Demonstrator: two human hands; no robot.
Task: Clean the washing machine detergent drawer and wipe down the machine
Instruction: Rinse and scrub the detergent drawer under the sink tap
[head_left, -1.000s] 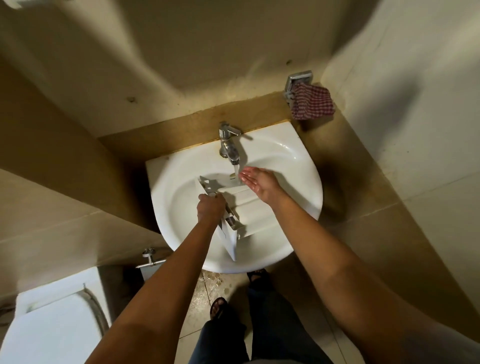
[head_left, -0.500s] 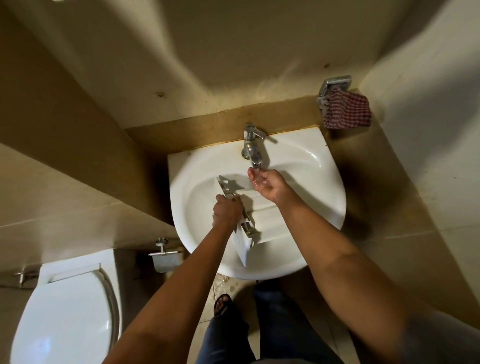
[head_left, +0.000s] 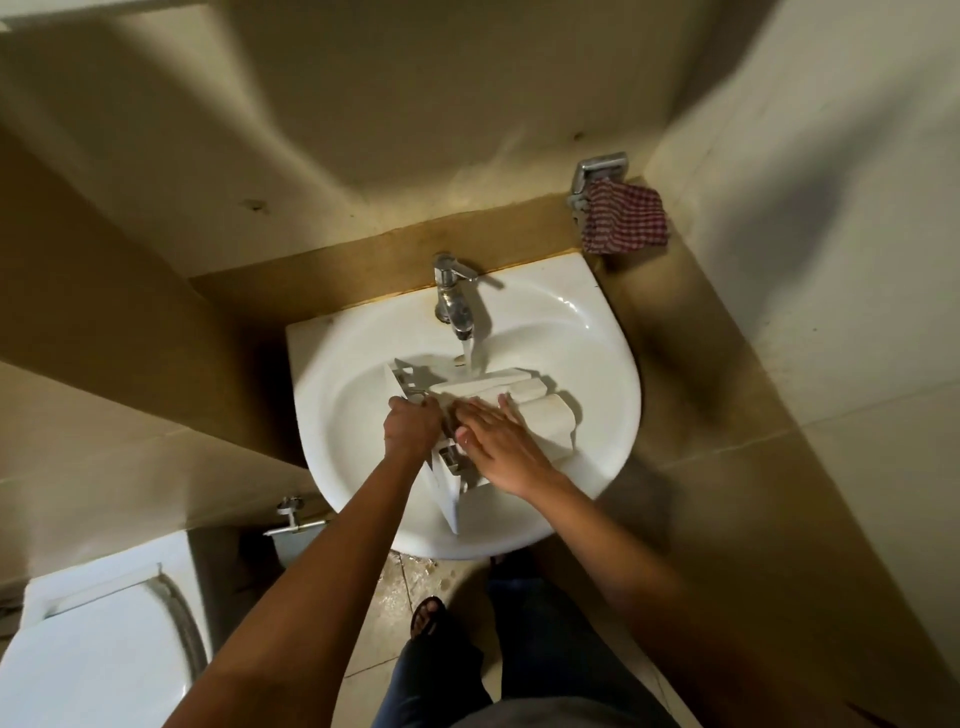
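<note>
A white detergent drawer (head_left: 543, 410) is shown laid across the bowl of a white sink (head_left: 597, 332), with water (head_left: 474, 358) run onto its far edge from the chrome tap (head_left: 454, 301). Its near-left end is gripped by the left hand (head_left: 413, 428), fingers curled round the plastic. Its top is pressed by the right hand (head_left: 498, 441), fingers straight, close together and laid flat. A red checked cloth (head_left: 623, 218) is hung on the wall to the right, well apart from the sink, and a toilet (head_left: 88, 660) is seen at lower left. The rinsing of the drawer is judged to be in hand; the machine is not in view. Next, the drawer would probably need to be turned under the stream, and a firm grip on the wet plastic is called for.
</note>
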